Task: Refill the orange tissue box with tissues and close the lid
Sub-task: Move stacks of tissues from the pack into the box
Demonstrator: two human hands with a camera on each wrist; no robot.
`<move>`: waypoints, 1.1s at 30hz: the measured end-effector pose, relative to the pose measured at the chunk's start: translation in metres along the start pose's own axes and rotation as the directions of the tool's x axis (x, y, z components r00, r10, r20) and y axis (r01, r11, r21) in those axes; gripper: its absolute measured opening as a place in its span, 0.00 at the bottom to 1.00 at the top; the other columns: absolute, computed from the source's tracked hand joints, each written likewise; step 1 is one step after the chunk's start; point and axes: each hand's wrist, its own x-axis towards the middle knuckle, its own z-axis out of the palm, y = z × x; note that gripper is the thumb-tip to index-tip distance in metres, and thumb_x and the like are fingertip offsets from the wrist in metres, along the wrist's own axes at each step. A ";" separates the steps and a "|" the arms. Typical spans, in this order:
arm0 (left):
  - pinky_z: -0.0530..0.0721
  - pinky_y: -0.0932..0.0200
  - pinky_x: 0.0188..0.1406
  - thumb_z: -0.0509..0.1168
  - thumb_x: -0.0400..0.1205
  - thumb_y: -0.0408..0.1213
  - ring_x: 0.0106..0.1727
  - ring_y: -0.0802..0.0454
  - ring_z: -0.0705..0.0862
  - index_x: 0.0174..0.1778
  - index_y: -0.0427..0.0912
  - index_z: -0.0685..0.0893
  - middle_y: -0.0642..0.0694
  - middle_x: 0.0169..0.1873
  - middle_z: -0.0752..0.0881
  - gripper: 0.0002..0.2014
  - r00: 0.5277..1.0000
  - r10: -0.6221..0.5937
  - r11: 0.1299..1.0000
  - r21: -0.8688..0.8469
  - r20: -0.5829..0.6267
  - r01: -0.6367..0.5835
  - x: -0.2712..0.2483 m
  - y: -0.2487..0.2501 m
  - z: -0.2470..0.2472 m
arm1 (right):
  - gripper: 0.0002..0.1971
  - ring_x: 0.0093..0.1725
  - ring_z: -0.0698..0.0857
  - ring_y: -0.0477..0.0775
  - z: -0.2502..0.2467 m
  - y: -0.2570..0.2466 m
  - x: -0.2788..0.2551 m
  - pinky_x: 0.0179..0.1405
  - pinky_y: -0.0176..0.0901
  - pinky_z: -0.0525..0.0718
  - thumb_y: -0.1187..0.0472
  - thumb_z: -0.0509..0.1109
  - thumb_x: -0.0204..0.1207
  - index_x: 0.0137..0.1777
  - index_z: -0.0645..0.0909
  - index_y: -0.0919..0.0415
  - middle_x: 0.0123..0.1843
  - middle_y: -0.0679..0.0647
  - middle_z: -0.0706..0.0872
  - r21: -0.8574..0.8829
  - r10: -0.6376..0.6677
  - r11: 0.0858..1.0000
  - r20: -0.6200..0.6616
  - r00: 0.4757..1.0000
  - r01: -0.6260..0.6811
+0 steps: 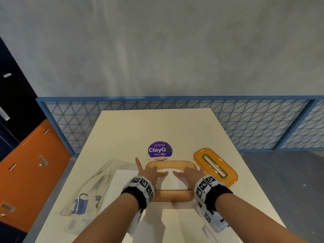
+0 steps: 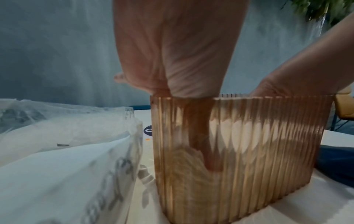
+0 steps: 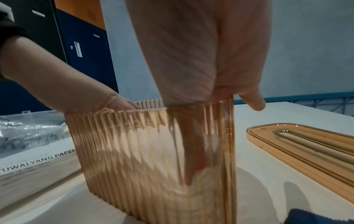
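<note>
We were at the filling step: both hands, left point(image 1: 152, 173) and right point(image 1: 189, 173), reached into the orange box point(image 1: 172, 197) on the table point(image 1: 157, 127), straight fingers pressing the tissues point(image 1: 172, 182) down, gripping nothing. The lid point(image 1: 215, 165) lay just right of the box (slot upward). Next, we judged, came lifting it on squarely.

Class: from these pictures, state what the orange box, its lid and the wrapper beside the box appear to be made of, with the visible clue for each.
Orange box: probably ribbed translucent plastic; fingers and white tissues show through its wall.
Lid: seemingly glossy orange plastic, with a gold-coloured, perhaps metal, rim round its slot.
Wrapper: thin clear printed plastic film; it is crinkled and glints.
</note>
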 end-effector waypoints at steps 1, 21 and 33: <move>0.32 0.13 0.62 0.64 0.81 0.47 0.79 0.44 0.62 0.78 0.69 0.54 0.46 0.72 0.69 0.34 0.999 0.000 1.000 -0.013 -0.037 0.000 0.000 0.000 0.001 | 0.25 0.81 0.62 0.60 -0.001 0.004 -0.001 0.81 0.68 0.42 0.45 0.51 0.85 0.80 0.62 0.50 0.78 0.57 0.69 -0.026 -0.019 0.999 0.000 1.000 0.019; 0.73 0.47 0.65 0.60 0.82 0.50 0.74 0.46 0.65 0.72 0.43 0.68 0.45 0.72 0.65 0.24 0.792 -0.611 0.679 -0.525 -0.015 0.513 -0.022 -0.030 0.077 | 0.31 0.67 0.79 0.59 0.017 0.037 0.000 0.61 0.40 0.77 0.74 0.52 0.81 0.83 0.55 0.55 0.69 0.63 0.80 0.455 0.083 0.887 -0.335 0.938 0.084; 0.78 0.48 0.64 0.59 0.82 0.31 0.73 0.45 0.68 0.72 0.41 0.66 0.42 0.70 0.68 0.21 0.809 -0.587 0.708 -0.478 0.012 0.520 -0.020 -0.025 0.078 | 0.32 0.68 0.78 0.61 0.017 0.034 -0.002 0.64 0.45 0.78 0.75 0.51 0.81 0.83 0.54 0.53 0.71 0.64 0.78 0.447 0.087 0.891 -0.327 0.941 0.073</move>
